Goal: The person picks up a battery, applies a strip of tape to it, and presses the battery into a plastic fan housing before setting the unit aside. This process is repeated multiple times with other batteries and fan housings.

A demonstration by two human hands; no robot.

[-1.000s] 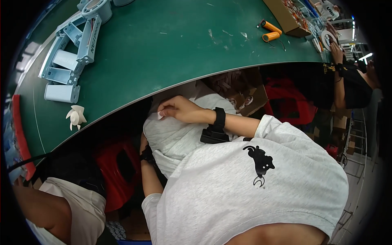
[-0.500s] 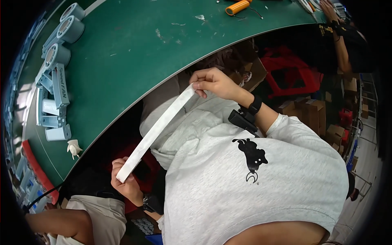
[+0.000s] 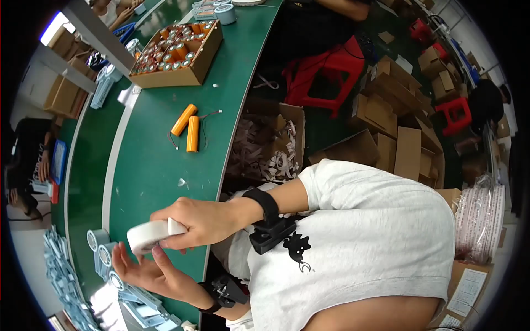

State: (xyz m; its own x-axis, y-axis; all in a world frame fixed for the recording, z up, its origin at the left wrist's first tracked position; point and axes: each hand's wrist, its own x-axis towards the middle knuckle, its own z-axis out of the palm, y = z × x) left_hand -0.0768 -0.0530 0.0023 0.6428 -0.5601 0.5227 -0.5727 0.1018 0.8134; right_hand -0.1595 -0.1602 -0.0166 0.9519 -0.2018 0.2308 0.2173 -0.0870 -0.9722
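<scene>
A white roll of tape or strip [image 3: 144, 236] sits in my right hand [image 3: 196, 222], whose fingers and thumb close on its near side, with a short flap standing up at the thumb. Just below the roll is my left hand [image 3: 160, 278], its fingers spread and its thumb raised close to the roll's lower edge. Whether that thumb touches the roll I cannot tell. Both hands are over the near edge of the green table [image 3: 149, 190]. Beyond them lie two orange cylindrical batteries [image 3: 192, 134] with thin wires.
A cardboard box [image 3: 171, 80] full of orange batteries stands farther up the table. Light-blue plastic parts [image 3: 105, 254] lie beside my left hand. A carton of paper scraps [image 3: 276, 149] and a red stool [image 3: 326, 71] stand beyond the table edge. Other people sit around.
Half a second ago a white strip was stretched between both hands off the table. Now my right hand has a white roll, my left hand is spread, and the view has swung along the table.
</scene>
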